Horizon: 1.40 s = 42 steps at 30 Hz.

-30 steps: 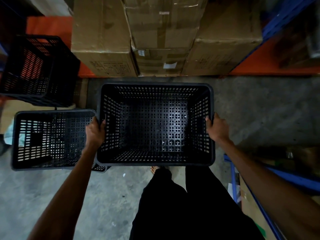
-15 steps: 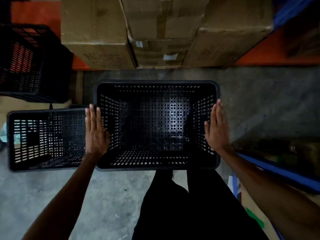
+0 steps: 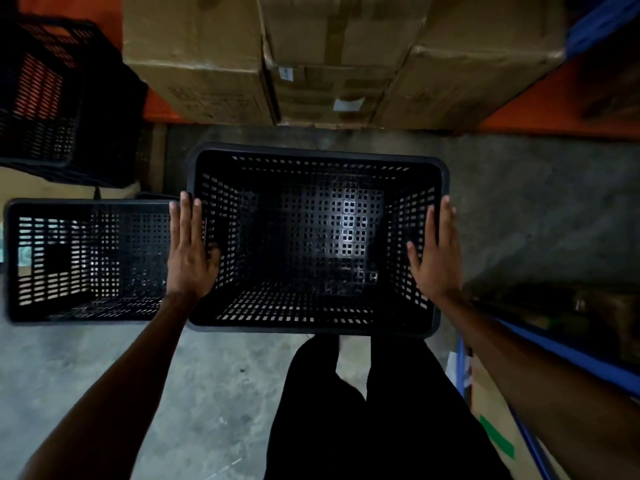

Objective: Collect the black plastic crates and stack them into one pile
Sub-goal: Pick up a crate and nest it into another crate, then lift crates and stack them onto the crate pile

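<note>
- The black plastic crate (image 3: 317, 237) is sitting open side up in the middle of the view, directly ahead of the person's dark-trousered legs (image 3: 363, 410), on or just above the concrete floor (image 3: 519, 209); the dim light makes it hard to tell which.
- The left hand (image 3: 190, 258) is lying flat over the crate's left rim, fingers stretched out straight and together, thumb reaching inward over the wall, gripping nothing.
- The right hand (image 3: 438, 258) is hovering at the right rim with the palm flat and fingers extended, also holding nothing.
- A second black crate (image 3: 86, 258) is standing just beside the first on its left, its near corner hidden under the left hand.
- A third crate (image 3: 55, 98) is sitting farther back at upper left.
- Cardboard boxes (image 3: 311, 57) are standing stacked beyond the crates against an orange shelf beam (image 3: 554, 109).
</note>
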Motion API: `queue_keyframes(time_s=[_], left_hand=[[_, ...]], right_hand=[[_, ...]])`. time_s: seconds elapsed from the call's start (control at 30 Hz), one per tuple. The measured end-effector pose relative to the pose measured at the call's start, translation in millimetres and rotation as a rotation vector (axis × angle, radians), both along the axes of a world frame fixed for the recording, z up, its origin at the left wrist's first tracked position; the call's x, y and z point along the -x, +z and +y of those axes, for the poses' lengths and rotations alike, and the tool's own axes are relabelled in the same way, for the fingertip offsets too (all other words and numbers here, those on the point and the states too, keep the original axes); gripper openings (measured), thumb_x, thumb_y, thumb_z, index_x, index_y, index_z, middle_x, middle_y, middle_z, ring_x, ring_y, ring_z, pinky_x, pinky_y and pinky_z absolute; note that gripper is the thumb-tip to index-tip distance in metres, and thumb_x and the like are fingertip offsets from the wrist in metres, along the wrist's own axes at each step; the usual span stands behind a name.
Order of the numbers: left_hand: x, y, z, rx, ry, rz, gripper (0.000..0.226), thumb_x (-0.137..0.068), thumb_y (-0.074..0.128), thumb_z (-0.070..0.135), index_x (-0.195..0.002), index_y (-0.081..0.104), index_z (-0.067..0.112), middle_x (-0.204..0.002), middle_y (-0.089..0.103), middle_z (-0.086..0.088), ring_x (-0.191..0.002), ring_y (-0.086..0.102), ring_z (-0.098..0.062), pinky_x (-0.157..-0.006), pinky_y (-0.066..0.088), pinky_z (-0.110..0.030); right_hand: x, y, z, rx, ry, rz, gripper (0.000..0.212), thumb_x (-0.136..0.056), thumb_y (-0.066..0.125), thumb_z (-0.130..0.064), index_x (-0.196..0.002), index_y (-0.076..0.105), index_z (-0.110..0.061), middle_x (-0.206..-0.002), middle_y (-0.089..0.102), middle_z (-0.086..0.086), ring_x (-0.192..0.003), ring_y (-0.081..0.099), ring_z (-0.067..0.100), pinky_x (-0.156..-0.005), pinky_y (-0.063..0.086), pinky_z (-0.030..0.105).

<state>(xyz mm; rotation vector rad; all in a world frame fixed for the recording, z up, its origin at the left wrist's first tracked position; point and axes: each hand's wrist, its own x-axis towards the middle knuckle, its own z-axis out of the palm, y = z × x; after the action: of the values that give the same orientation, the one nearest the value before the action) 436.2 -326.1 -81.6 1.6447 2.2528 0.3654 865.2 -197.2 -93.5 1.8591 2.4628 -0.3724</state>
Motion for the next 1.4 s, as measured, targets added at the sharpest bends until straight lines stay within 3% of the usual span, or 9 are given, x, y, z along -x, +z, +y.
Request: queue_keyframes(time_s=[0.13,0.27,0.37,0.73,0.83,1.07,1.2,1.27,1.4], left_hand=[[0.2,-0.4,-2.9,0.058,-0.023,0.076,0.098,-0.081,0.060,0.022,-0.154,-0.005,0.012,-0.163,-0.013,-0.008,-0.149,-0.015,-0.033,-0.123,0.006,-0.047],[-5.4,19.2,-18.4,0.139,-0.034,0.099,0.100,-0.078,0.061,0.021,-0.154,-0.003,0.010,-0.163,-0.008,-0.013,-0.151,-0.009,-0.030,-0.123,0.007,-0.047],[-19.6,45.1,-51.5,0.119,0.025,0.046,0.092,-0.079,0.060,0.019,-0.153,0.008,0.006,-0.162,0.001,-0.016,-0.151,-0.004,-0.031,-0.123,0.008,-0.045],[-41.5,111.1,-259.9,-0.092,0.518,0.016,0.075,-0.085,0.059,0.022,-0.150,0.025,0.007,-0.161,0.017,-0.014,-0.151,0.006,-0.030,-0.122,0.017,-0.043],[-39.4,113.4,-304.6,-0.117,0.641,-0.011,0.070,-0.084,0.061,0.020,-0.147,0.033,0.009,-0.159,0.024,-0.015,-0.150,0.012,-0.030,-0.120,0.023,-0.046],[-24.6,103.7,-369.3,-0.110,0.777,-0.087,0.065,-0.087,0.059,0.020,-0.147,0.036,0.015,-0.157,0.028,-0.014,-0.149,0.020,-0.029,-0.119,0.026,-0.044],[16.2,74.3,-379.9,-0.086,0.796,-0.166,0.065,-0.086,0.058,0.019,-0.147,0.035,0.017,-0.158,0.027,-0.012,-0.149,0.018,-0.028,-0.119,0.023,-0.043],[45.5,56.1,-380.4,-0.063,0.778,-0.177,0.067,-0.087,0.058,0.019,-0.148,0.032,0.018,-0.158,0.027,-0.010,-0.150,0.016,-0.029,-0.119,0.024,-0.045],[135.1,6.1,-376.9,0.014,0.723,-0.222,0.067,-0.086,0.058,0.019,-0.147,0.033,0.018,-0.158,0.029,-0.010,-0.149,0.016,-0.030,-0.118,0.027,-0.049]], right_hand=[[-3.3,4.3,-2.1,0.032,0.044,-0.061,0.084,-0.095,0.045,-0.049,-0.155,0.008,-0.004,-0.164,-0.007,0.017,-0.152,-0.003,0.039,-0.121,0.019,0.048],[11.1,28.1,-24.3,0.066,-0.013,-0.057,0.080,-0.096,0.037,-0.052,-0.157,0.004,-0.011,-0.164,-0.007,0.019,-0.151,-0.008,0.037,-0.121,0.010,0.055],[40.0,53.8,-61.3,0.063,-0.004,0.055,0.077,-0.098,0.030,-0.052,-0.157,0.006,-0.009,-0.164,-0.005,0.017,-0.152,-0.006,0.034,-0.122,0.011,0.051],[173.5,126.9,-229.7,0.061,0.462,0.656,0.068,-0.099,0.043,-0.034,-0.155,0.015,-0.006,-0.165,0.005,0.010,-0.154,-0.002,0.023,-0.124,0.012,0.034],[193.8,133.2,-275.5,0.065,0.563,0.728,0.067,-0.099,0.044,-0.032,-0.155,0.017,-0.008,-0.165,0.008,0.008,-0.154,-0.001,0.020,-0.123,0.012,0.032],[222.6,96.0,-354.1,0.269,0.768,0.643,0.076,-0.094,0.047,-0.032,-0.157,0.009,-0.016,-0.166,-0.001,0.001,-0.153,-0.008,0.012,-0.124,0.014,0.033],[262.4,66.9,-362.5,0.376,0.709,0.537,0.075,-0.095,0.048,-0.031,-0.157,0.009,-0.012,-0.165,0.002,0.004,-0.153,0.000,0.017,-0.123,0.016,0.033],[290.3,52.9,-362.2,0.435,0.647,0.502,0.075,-0.096,0.049,-0.031,-0.157,0.008,-0.013,-0.165,0.002,0.004,-0.153,0.002,0.017,-0.123,0.012,0.027],[367.5,9.9,-355.8,0.542,0.485,0.429,0.075,-0.097,0.050,-0.031,-0.157,0.008,-0.013,-0.166,0.004,0.003,-0.153,0.007,0.016,-0.120,0.013,0.026]])
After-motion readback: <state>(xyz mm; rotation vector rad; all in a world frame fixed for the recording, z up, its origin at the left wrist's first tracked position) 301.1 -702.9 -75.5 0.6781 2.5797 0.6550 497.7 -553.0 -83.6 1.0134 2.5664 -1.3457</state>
